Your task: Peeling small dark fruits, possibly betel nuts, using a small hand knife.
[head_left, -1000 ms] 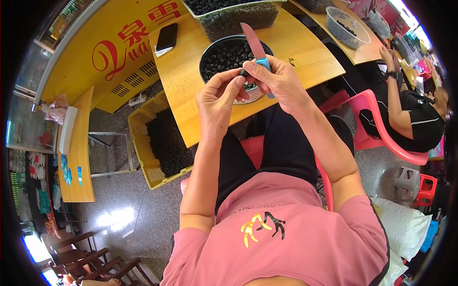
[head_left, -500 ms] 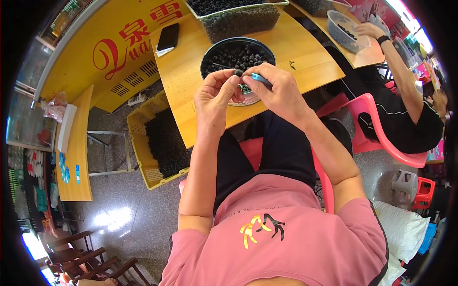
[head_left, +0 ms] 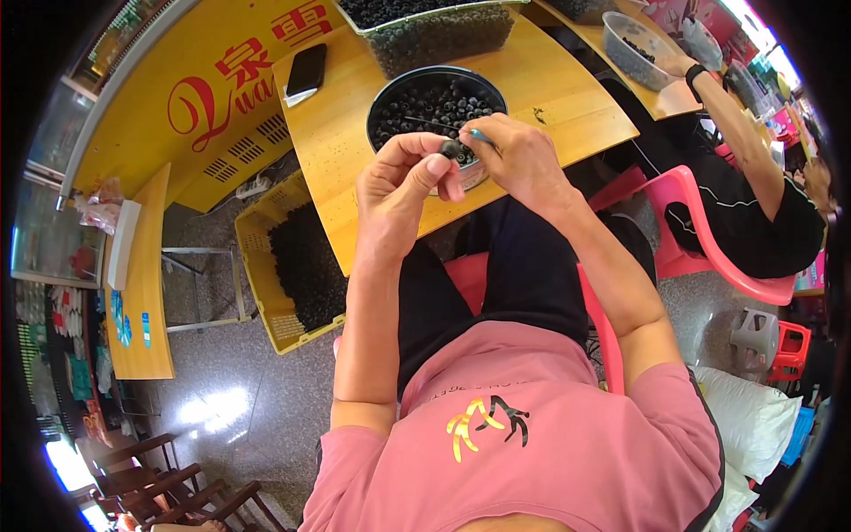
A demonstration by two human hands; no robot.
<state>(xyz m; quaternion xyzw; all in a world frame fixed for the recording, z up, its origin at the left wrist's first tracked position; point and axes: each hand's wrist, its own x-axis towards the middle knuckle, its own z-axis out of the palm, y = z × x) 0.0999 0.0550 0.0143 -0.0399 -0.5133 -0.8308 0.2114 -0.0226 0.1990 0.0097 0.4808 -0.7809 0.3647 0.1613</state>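
Note:
Just in front of the near edge of a round dark bowl [head_left: 371,113], my left hand [head_left: 394,186] pinches a small dark round fruit [head_left: 450,149] between thumb and fingers. Close beside it, my right hand [head_left: 523,164] is closed around a slim tool [head_left: 481,136] with a blue handle. A thin dark shaft reaches leftward from that hand over the bowl; whether it belongs to the tool I cannot tell. Many more dark round fruits [head_left: 448,102] fill the bowl on the wooden table [head_left: 567,97].
A clear tub [head_left: 443,40] heaped with dark fruit stands behind the bowl. The black phone [head_left: 307,70] lies at the table's left. On the floor, left, sits a yellow crate [head_left: 266,297] of dark pieces. Another person's arm [head_left: 736,124] reaches to a clear bowl [head_left: 620,66], right.
My right hand has turned and drawn slightly away from the fruit, and a thin shaft now shows over the bowl. The left hand still pinches the fruit, now more exposed.

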